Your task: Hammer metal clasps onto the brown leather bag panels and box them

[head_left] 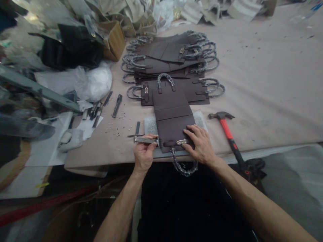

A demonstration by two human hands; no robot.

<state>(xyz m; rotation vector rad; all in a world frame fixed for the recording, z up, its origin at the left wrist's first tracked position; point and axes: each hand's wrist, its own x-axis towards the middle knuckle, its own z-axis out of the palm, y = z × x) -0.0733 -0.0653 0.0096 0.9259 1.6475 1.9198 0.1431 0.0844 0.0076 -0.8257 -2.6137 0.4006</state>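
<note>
While the right hand (200, 144) lies flat with spread fingers on the dark brown leather panel (173, 116), apparently to keep it from sliding on the pale slab (150, 126) beneath it at the near edge of the table (264, 84), the left hand (143, 153) clenches a slim metal tool (144, 140) whose tip points at the strap beside the small metal clasp (181, 142). The panel is a flat, creased bag piece with a wrapped handle (183, 166) hanging over the table edge and another handle at its far end; a red-handled hammer (228, 132) lies untouched just right of it.
</note>
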